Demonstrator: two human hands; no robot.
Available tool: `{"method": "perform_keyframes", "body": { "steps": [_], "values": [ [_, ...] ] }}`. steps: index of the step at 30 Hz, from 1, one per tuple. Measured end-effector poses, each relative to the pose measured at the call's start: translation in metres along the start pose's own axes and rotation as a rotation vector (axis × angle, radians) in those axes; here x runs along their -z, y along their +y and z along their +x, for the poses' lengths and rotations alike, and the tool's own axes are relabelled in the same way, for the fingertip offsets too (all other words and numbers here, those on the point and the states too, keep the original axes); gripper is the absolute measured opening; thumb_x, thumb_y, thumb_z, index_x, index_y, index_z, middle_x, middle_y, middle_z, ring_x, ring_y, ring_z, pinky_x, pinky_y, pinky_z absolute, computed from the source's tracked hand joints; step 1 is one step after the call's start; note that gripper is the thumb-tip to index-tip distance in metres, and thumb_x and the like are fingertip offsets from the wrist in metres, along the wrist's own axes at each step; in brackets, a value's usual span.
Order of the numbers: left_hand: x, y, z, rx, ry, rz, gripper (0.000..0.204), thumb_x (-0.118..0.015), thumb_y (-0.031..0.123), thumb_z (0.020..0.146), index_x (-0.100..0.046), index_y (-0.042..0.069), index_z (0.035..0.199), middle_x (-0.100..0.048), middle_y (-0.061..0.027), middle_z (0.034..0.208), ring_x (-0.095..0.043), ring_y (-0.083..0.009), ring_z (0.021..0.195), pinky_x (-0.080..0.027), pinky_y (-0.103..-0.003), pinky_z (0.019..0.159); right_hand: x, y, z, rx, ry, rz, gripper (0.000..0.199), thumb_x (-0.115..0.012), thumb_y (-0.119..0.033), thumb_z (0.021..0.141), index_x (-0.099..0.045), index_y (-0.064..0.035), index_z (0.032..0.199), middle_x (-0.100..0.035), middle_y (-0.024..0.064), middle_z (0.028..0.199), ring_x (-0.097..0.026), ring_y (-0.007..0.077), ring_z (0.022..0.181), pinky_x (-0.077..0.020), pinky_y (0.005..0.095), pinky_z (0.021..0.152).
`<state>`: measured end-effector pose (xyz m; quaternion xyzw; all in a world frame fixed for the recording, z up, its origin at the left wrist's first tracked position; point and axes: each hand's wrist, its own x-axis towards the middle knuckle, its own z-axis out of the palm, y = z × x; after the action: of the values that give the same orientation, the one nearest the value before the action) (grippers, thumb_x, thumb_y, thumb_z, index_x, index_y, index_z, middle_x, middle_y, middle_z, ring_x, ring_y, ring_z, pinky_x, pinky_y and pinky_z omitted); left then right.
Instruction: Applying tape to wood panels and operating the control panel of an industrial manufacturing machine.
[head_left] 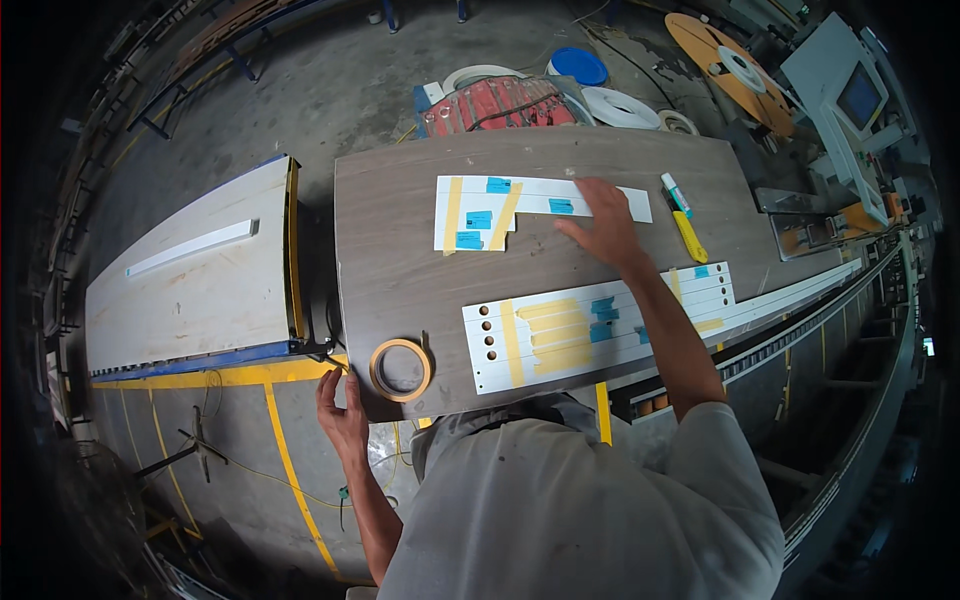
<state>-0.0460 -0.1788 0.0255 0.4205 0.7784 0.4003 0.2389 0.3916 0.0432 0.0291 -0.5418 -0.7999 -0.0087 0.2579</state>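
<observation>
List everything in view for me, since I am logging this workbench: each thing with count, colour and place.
Board: one, grey-brown, centre, bearing the rest.
Far white strips: one taped bundle, yellow and blue tape, under the right hand.
Near white strips: one taped bundle, near edge.
Tape roll: one, tan, near left corner.
Utility knife: one, yellow, right.
Marker: one, white and green, beside the knife.
Left hand: at the tape strand by the roll.
Right hand: flat on the far strips.

Yellow utility knife, white marker
</observation>
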Motion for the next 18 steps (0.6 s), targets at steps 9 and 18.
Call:
{"method": "perform_keyframes", "body": {
  "steps": [9,18],
  "values": [
    [-0.003,-0.011,0.016,-0.02,-0.036,-0.008,0.032,-0.065,0.02,0.091,-0.064,-0.003,0.113,-0.059,-0.0177,0.12,-0.055,-0.0303,0.115,-0.041,-0.039,0.099,0.07,-0.084,-0.162,-0.561,0.273,-0.016,0.046,-0.075,-0.013,0.082,-0.057,-0.0003,0.122,-0.059,0.0183,0.118,-0.055,0.0337,0.113,-0.0427,0.0406,0.097],
    [-0.072,0.095,-0.025,-0.572,-0.402,-0.08,0.049,-0.059,0.015,0.091,-0.043,-0.006,0.133,-0.049,-0.0282,0.131,-0.043,-0.0443,0.126,-0.033,-0.046,0.108,0.096,-0.122,-0.195,-0.589,0.36,0.045,0.036,-0.07,-0.005,0.083,-0.059,0.0016,0.116,-0.061,0.0176,0.114,-0.058,0.0298,0.106,-0.0442,0.0377,0.094]
  ]
}}
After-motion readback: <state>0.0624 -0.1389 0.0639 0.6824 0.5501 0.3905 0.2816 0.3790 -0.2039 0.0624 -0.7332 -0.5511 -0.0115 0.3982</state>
